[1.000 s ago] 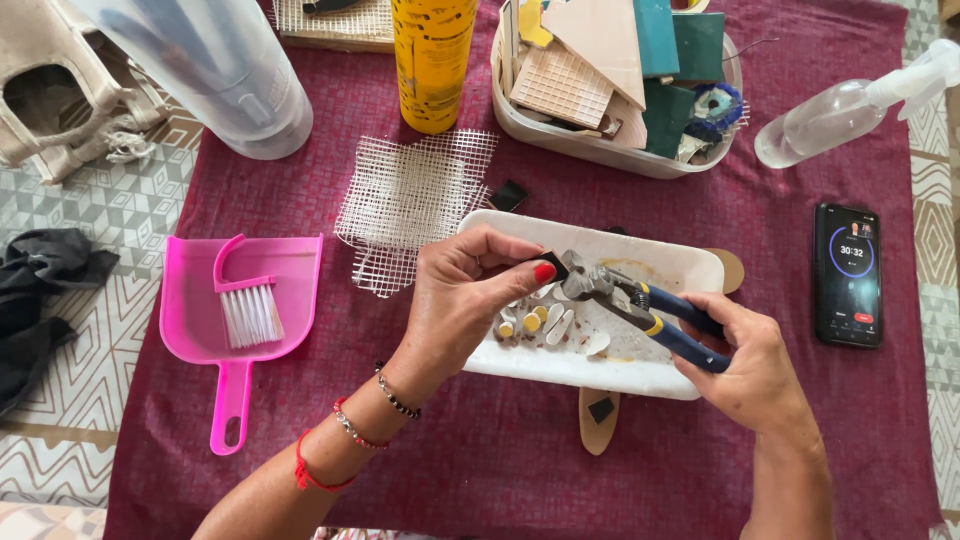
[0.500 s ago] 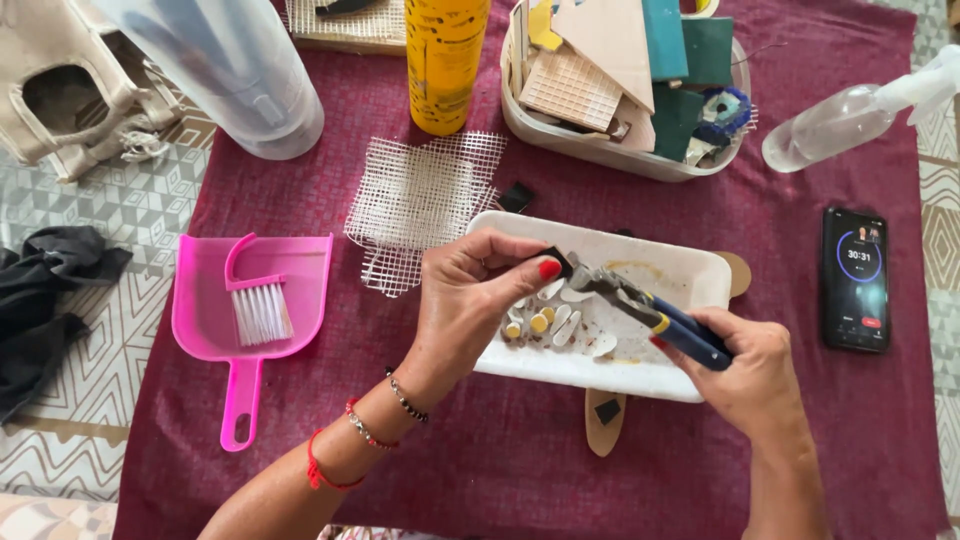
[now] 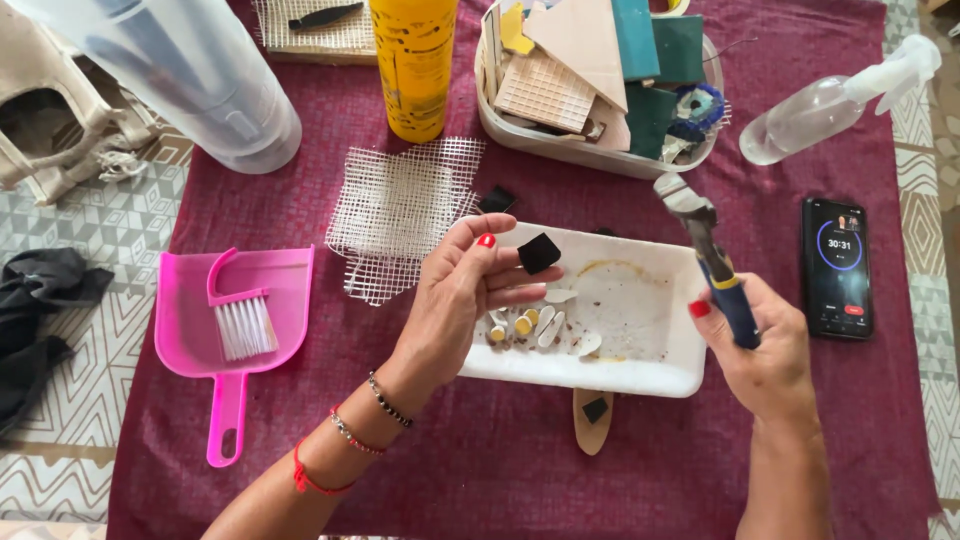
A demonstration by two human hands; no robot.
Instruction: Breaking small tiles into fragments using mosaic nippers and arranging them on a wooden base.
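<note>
My left hand (image 3: 462, 300) holds a small black tile piece (image 3: 538, 253) between thumb and fingertips, over the left part of a white foam tray (image 3: 640, 372). My right hand (image 3: 765, 355) grips the blue-handled tile nippers (image 3: 705, 250), lifted up with the jaws pointing away, above the tray's right end. Several small white and yellow tile chips (image 3: 535, 325) lie in the tray beneath my left hand.
A pink dustpan with a brush (image 3: 235, 320) lies at the left, a white mesh piece (image 3: 400, 210) beside it. A yellow can (image 3: 413, 60), a tub of tile pieces (image 3: 600, 80), a spray bottle (image 3: 830, 100), a phone (image 3: 838, 265) and a clear jug (image 3: 180, 70) ring the tray.
The nippers have left the tile and swung up and right with my right hand. My left hand keeps the black piece and has turned it upward.
</note>
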